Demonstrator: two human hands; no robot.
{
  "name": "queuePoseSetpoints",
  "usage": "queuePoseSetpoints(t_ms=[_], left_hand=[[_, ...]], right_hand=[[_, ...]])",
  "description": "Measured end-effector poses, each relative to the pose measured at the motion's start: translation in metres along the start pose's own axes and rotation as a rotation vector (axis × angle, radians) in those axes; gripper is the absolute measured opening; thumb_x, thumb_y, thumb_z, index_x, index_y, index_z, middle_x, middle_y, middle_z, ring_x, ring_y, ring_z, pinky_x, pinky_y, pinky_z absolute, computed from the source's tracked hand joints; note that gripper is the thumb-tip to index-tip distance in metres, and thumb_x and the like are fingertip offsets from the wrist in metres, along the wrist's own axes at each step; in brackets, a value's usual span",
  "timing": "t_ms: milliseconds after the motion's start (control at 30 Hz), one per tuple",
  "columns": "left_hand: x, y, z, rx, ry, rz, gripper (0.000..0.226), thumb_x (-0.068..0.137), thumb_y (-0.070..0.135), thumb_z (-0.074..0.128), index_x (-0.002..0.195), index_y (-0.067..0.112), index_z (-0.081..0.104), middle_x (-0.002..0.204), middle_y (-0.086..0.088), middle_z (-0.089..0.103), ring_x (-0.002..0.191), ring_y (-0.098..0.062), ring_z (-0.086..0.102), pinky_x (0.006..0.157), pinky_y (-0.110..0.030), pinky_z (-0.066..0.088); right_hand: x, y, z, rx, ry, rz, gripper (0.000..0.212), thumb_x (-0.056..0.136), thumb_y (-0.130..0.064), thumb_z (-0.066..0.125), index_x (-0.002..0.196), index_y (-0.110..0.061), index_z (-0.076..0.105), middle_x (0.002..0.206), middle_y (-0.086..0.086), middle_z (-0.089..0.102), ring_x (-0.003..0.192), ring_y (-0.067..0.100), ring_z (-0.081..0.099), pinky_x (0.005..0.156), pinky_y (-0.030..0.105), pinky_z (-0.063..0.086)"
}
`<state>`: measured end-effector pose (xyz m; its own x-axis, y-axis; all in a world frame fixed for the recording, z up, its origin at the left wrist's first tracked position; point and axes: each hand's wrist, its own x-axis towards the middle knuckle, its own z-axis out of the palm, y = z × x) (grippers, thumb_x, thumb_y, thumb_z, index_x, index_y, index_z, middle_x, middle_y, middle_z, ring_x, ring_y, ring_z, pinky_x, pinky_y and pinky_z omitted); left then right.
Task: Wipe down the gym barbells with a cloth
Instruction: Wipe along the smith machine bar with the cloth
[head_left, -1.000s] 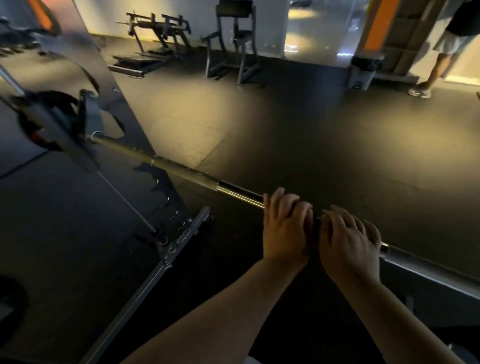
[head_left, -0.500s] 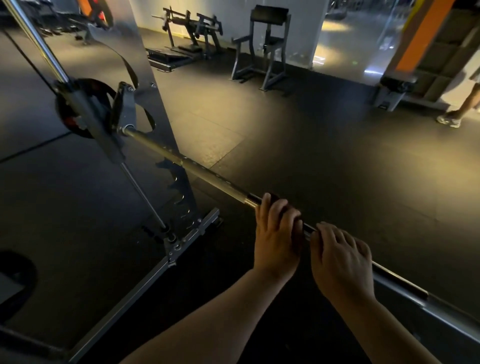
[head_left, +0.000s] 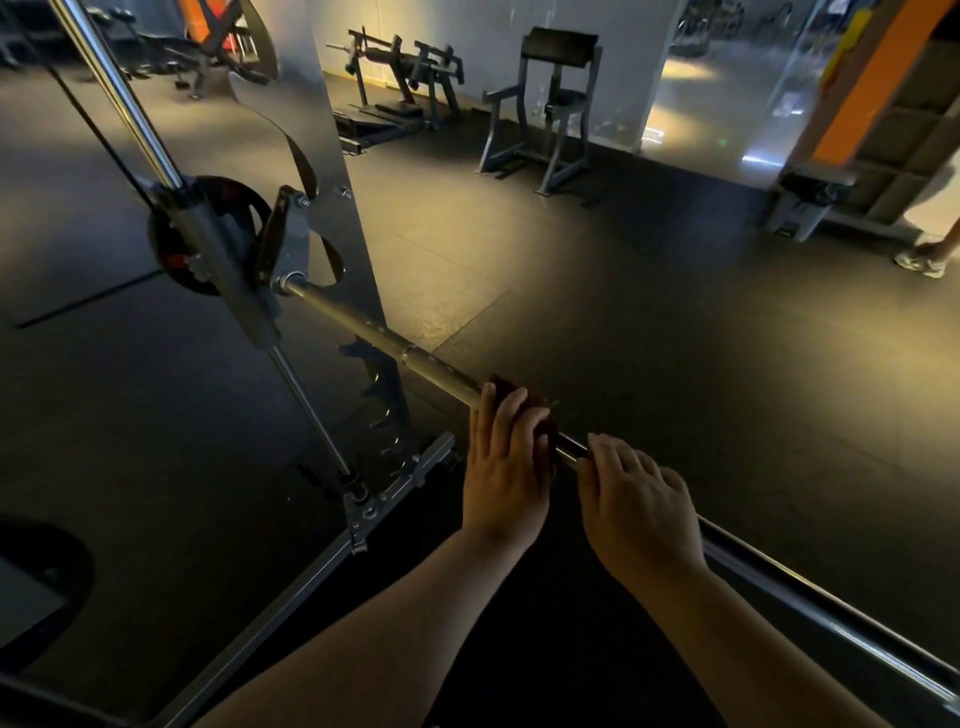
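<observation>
The barbell (head_left: 363, 332) sits in its rack above dark rubber flooring (head_left: 649, 338). The left hand (head_left: 506, 467) curls over a dark red cloth (head_left: 522, 397) pressed on the bar. The right hand (head_left: 639, 512) grips the bare steel just beside it. A grey padded station (head_left: 545, 104) stands by the far wall.
</observation>
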<state>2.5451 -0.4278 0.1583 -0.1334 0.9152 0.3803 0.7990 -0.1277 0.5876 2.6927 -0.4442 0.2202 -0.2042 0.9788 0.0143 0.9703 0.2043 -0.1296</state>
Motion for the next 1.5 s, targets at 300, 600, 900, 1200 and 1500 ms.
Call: queuePoseSetpoints(t_ms=[300, 600, 900, 1200, 1500], left_hand=[[0.084, -0.010, -0.041, 0.252, -0.177, 0.083, 0.025, 0.100, 0.041, 0.047, 0.092, 0.027, 0.066, 0.098, 0.010, 0.068, 0.104, -0.010, 0.063, 0.127, -0.044, -0.004], [0.024, -0.045, -0.023, 0.039, -0.112, 0.254, 0.044, 0.104, 0.041, 0.033, 0.141, 0.025, 0.049, 0.156, 0.000, 0.040, 0.157, -0.021, 0.012, 0.128, -0.047, 0.007], [0.076, -0.041, -0.043, 0.062, -0.097, 0.018, 0.021, 0.100, 0.032, 0.043, 0.107, 0.025, 0.061, 0.122, 0.004, 0.058, 0.134, -0.018, 0.045, 0.128, -0.046, 0.006], [0.032, -0.061, -0.042, 0.097, -0.199, 0.283, 0.055, 0.103, 0.049, 0.031, 0.150, 0.021, 0.041, 0.161, -0.001, 0.029, 0.158, -0.024, 0.002, 0.126, -0.044, 0.005], [0.094, -0.058, -0.062, 0.228, -0.176, 0.097, 0.028, 0.099, 0.040, 0.039, 0.104, 0.025, 0.062, 0.119, 0.004, 0.059, 0.131, -0.021, 0.046, 0.127, -0.049, 0.000]], right_hand=[[0.041, -0.029, 0.007, -0.009, -0.020, -0.030, 0.049, 0.107, -0.047, 0.029, 0.152, -0.027, 0.036, 0.152, -0.004, 0.049, 0.135, 0.014, 0.051, 0.108, 0.034, 0.042], [0.036, -0.036, 0.004, -0.052, -0.004, -0.004, 0.045, 0.104, -0.046, 0.036, 0.145, -0.029, 0.043, 0.147, -0.007, 0.052, 0.131, 0.012, 0.053, 0.105, 0.032, 0.042], [0.037, -0.043, 0.010, -0.044, 0.043, 0.051, 0.050, 0.103, -0.047, 0.023, 0.141, -0.030, 0.050, 0.137, -0.008, 0.061, 0.122, 0.011, 0.059, 0.103, 0.033, 0.044], [0.042, -0.051, 0.013, -0.072, 0.026, 0.075, 0.054, 0.102, -0.048, 0.020, 0.141, -0.027, 0.050, 0.141, -0.006, 0.059, 0.127, 0.012, 0.057, 0.106, 0.033, 0.043], [0.037, -0.054, 0.016, -0.036, 0.101, 0.084, 0.051, 0.101, -0.045, 0.025, 0.136, -0.024, 0.057, 0.128, -0.004, 0.067, 0.111, 0.014, 0.065, 0.097, 0.035, 0.049]])
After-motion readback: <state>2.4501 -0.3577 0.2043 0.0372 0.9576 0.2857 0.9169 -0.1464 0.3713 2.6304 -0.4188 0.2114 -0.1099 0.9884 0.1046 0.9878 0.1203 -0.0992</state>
